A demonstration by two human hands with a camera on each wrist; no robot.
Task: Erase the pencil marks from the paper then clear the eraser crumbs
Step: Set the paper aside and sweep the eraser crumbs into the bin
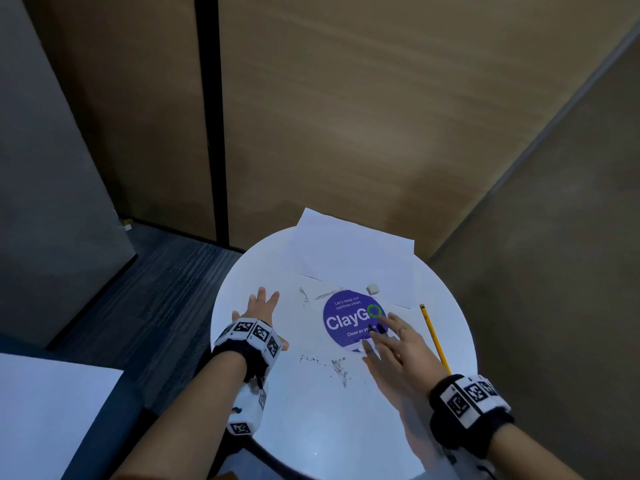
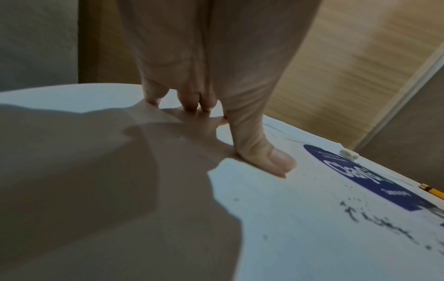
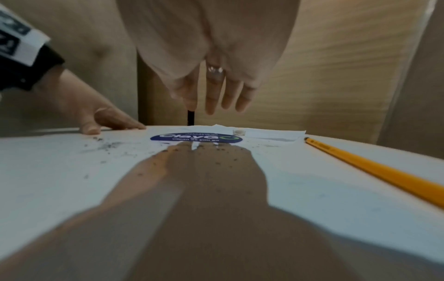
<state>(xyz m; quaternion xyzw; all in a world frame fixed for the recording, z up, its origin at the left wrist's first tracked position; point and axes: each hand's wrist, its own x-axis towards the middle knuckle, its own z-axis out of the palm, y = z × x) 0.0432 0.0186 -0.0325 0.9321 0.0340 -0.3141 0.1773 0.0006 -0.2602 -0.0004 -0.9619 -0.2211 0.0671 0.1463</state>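
A white sheet of paper (image 1: pixel 356 251) lies at the far side of the round white table (image 1: pixel 311 427), overhanging its far edge. A small white eraser (image 1: pixel 372 289) sits at the paper's near edge, with no hand on it. Dark eraser crumbs (image 1: pixel 337 367) are strewn on the tabletop near the middle, and a thinner trail of crumbs (image 1: pixel 304 294) lies farther back. My left hand (image 1: pixel 266 317) rests flat on the table's left part, fingers spread. My right hand (image 1: pixel 384 337), fingers straight and blurred, is low over the purple sticker and holds nothing.
A yellow pencil (image 1: pixel 434 337) lies along the table's right side, right of my right hand. The purple round ClayGo sticker (image 1: pixel 346 320) marks the table's middle. Wooden wall panels stand close behind the table. Grey carpet shows on the left, with a white surface (image 1: pixel 45 410) at lower left.
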